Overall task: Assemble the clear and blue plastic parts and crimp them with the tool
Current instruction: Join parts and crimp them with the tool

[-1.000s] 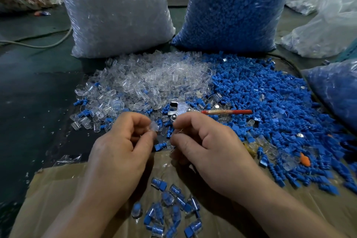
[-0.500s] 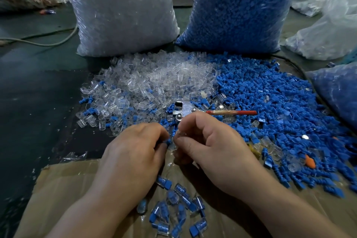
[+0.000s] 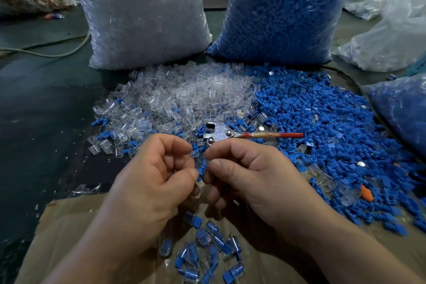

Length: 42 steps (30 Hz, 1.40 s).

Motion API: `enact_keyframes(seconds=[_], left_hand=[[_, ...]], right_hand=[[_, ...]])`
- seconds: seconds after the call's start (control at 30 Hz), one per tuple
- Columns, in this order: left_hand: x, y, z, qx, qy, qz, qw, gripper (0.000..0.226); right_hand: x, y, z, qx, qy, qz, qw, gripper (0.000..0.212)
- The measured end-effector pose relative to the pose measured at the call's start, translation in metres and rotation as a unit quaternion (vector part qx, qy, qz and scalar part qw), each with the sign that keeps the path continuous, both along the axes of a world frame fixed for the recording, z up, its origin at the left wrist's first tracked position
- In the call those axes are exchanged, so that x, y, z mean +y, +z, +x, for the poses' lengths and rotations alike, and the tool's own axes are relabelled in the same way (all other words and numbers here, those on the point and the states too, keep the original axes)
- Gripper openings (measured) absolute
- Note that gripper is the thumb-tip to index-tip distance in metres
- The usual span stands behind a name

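Compared with a second ago, the left hand [image 3: 156, 175] is sitting closer to the right hand [image 3: 249, 173], and a ribbed blue part [image 3: 201, 169] is now showing in the gap between the thumbs. It is looking like a short blue stem with ridges along it, hanging nearly upright. The left hand is curling palm-in, thumb and forefinger closing narrowly on the stem's left side; something clear is glinting at its top, though I cannot tell what. The right hand is mirroring it, fingers [image 3: 232, 152] folding in and thumb pressing the stem's right side, so the part is being pinched from both sides. Beyond the knuckles, the clear pile [image 3: 184, 99] is spreading on the left, the crimping tool [image 3: 221, 135] is lying flat with its red handle pointing right, and the blue pile [image 3: 322, 122] is covering the right. Nearer the wrists, assembled pieces [image 3: 207, 244] are lying scattered on cardboard [image 3: 69, 226]
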<state>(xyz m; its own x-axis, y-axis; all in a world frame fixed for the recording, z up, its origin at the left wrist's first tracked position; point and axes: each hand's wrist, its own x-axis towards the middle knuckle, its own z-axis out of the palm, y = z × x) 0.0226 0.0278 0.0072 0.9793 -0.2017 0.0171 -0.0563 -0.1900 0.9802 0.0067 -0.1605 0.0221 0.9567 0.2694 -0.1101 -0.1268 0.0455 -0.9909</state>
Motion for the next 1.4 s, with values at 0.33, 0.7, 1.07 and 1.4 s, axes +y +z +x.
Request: enact_keyframes(seconds=[0.33, 0.7, 1.07, 1.4], left_hand=[[0.004, 0.004, 0.001, -0.015, -0.064, -0.016, 0.998, 0.043], [-0.001, 0.008, -0.006, 0.035, -0.057, -0.074, 0.995, 0.028], [-0.007, 0.002, -0.007, 0.050, 0.002, -0.054, 0.997, 0.023], [-0.007, 0.003, -0.008, 0.061, 0.014, -0.025, 0.998, 0.031]], right_hand=[[-0.006, -0.002, 0.002, 0.023, 0.093, -0.053, 0.994, 0.007], [0.002, -0.001, 0.002, 0.045, 0.051, 0.159, 0.985, 0.011], [0.001, 0.004, -0.006, -0.351, -0.033, -0.360, 0.864, 0.012], [0.005, 0.004, -0.006, -0.396, -0.017, -0.417, 0.818, 0.019]])
